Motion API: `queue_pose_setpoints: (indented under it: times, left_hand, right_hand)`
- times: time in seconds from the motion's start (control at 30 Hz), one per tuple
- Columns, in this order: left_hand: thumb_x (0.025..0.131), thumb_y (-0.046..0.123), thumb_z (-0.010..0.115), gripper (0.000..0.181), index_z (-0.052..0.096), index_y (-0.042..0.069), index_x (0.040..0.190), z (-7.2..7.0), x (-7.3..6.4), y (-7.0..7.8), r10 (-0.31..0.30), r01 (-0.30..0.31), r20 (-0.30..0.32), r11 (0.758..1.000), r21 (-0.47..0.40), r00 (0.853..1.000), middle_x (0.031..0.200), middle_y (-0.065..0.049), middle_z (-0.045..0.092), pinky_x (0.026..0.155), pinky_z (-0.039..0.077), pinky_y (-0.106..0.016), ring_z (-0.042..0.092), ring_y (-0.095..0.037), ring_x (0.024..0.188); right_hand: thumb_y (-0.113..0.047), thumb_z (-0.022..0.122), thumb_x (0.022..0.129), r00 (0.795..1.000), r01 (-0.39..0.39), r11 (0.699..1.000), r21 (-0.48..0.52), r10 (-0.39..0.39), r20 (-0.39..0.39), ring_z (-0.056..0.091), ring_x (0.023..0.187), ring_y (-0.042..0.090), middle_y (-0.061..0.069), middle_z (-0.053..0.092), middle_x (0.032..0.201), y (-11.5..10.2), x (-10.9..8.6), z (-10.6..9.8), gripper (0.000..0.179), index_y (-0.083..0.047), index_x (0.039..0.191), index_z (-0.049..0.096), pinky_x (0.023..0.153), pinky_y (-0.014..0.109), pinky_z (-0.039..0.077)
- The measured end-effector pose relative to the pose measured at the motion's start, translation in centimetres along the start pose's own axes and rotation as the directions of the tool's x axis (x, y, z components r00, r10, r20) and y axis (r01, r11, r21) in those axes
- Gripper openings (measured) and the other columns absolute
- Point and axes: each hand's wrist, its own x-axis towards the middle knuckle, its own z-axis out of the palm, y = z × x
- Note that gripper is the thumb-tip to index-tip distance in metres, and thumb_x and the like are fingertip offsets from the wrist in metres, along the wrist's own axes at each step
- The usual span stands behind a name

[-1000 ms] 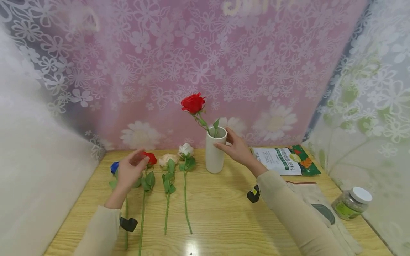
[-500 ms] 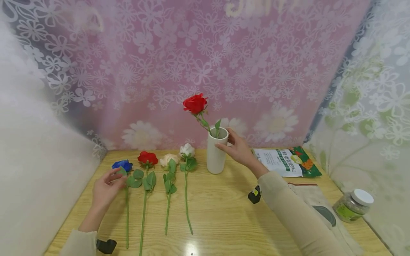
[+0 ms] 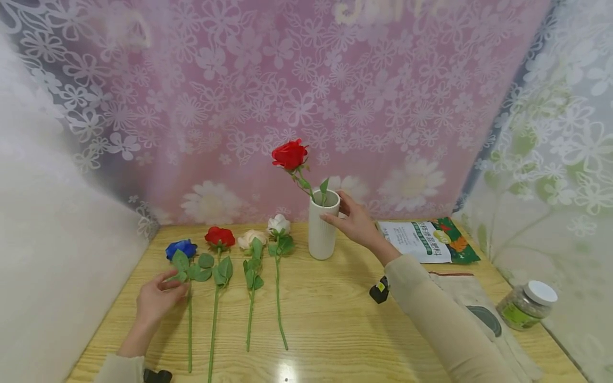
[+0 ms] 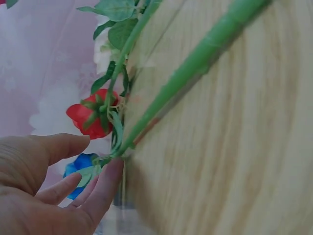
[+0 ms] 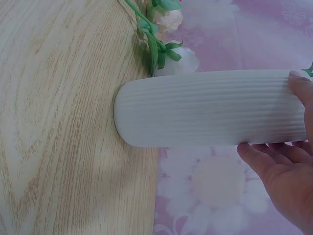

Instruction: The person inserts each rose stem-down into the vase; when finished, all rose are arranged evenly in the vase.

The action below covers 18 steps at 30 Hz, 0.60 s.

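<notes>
My right hand (image 3: 356, 223) grips the upper part of a white ribbed vase (image 3: 322, 234), thumb on the near side and fingers behind it. The vase stands upright on the table, and a red rose (image 3: 289, 155) leans left out of its mouth. At the left, my left hand (image 3: 155, 303) is beside the stem of a blue rose (image 3: 181, 249) lying flat, just below its leaves. In the left wrist view a fingertip (image 4: 115, 166) meets or nearly meets a green stem (image 4: 190, 66), while the thumb stays apart from the fingers.
A second red rose (image 3: 220, 236), a cream rose (image 3: 252, 239) and a white rose (image 3: 279, 224) lie in a row on the wooden table (image 3: 330, 330). To the right are a printed bag (image 3: 426, 240), a beige cloth item (image 3: 466, 298) and a white-lidded jar (image 3: 527, 306). A curtain hangs behind.
My left hand has moved left and down from over the lying red rose to the blue rose's stem. The right hand stays on the vase.
</notes>
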Motion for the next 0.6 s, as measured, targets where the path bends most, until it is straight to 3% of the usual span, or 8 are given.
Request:
queue_pose_setpoints:
  times: [0.3, 0.4, 0.5, 0.57, 0.6]
  left_hand:
    - [0.094, 0.018, 0.080, 0.070, 0.048, -0.008, 0.151, 0.36, 0.33, -0.85, -0.017, 0.017, 0.008, 1.000, 0.025, 1.000, 0.108, -0.020, 0.079, 0.070, 0.063, -0.022, 0.077, -0.011, 0.073]
    - [0.093, 0.020, 0.081, 0.072, 0.047, -0.008, 0.151, 0.37, 0.40, -0.83, -0.006, 0.005, 0.007, 0.995, 0.101, 1.000, 0.105, -0.018, 0.080, 0.081, 0.065, -0.033, 0.076, -0.010, 0.073]
    - [0.091, 0.021, 0.083, 0.079, 0.043, -0.007, 0.154, 0.44, 0.52, -0.72, 0.021, -0.020, -0.006, 0.985, 0.172, 1.000, 0.104, -0.018, 0.080, 0.098, 0.059, -0.052, 0.075, -0.012, 0.076]
    - [0.089, 0.019, 0.084, 0.085, 0.039, -0.007, 0.156, 0.53, 0.59, -0.60, 0.039, -0.034, -0.019, 0.979, 0.199, 0.999, 0.102, -0.018, 0.080, 0.100, 0.056, -0.060, 0.074, -0.015, 0.078]
    - [0.088, 0.018, 0.083, 0.087, 0.037, -0.006, 0.158, 0.59, 0.61, -0.57, 0.041, -0.035, -0.025, 0.977, 0.208, 0.999, 0.101, -0.017, 0.080, 0.099, 0.057, -0.057, 0.074, -0.015, 0.078]
  right_hand:
    - [-0.041, 0.076, 0.099, 1.000, 0.008, 1.000, -0.008, -0.008, -0.005, 0.057, 0.142, 0.034, 0.011, 0.058, 0.155, -0.17, 0.05, 0.02, 0.071, -0.024, 0.159, 0.042, 0.111, 0.056, 0.054]
    - [-0.040, 0.076, 0.099, 1.000, 0.013, 1.000, -0.007, -0.013, -0.005, 0.057, 0.143, 0.034, 0.010, 0.058, 0.155, -0.19, 0.08, 0.02, 0.069, -0.024, 0.158, 0.043, 0.112, 0.055, 0.054]
    - [-0.040, 0.075, 0.099, 1.000, 0.013, 1.000, -0.005, -0.013, -0.003, 0.056, 0.143, 0.035, 0.011, 0.057, 0.155, -0.20, 0.03, 0.00, 0.069, -0.023, 0.158, 0.042, 0.112, 0.056, 0.053]
    - [-0.040, 0.075, 0.099, 1.000, 0.007, 1.000, -0.003, -0.007, -0.001, 0.055, 0.144, 0.035, 0.011, 0.057, 0.156, -0.21, -0.01, -0.02, 0.070, -0.023, 0.159, 0.042, 0.113, 0.056, 0.052]
    - [-0.040, 0.075, 0.100, 1.000, 0.003, 1.000, -0.002, -0.003, 0.000, 0.055, 0.144, 0.035, 0.011, 0.056, 0.156, -0.22, -0.03, -0.02, 0.070, -0.023, 0.159, 0.041, 0.113, 0.055, 0.052]
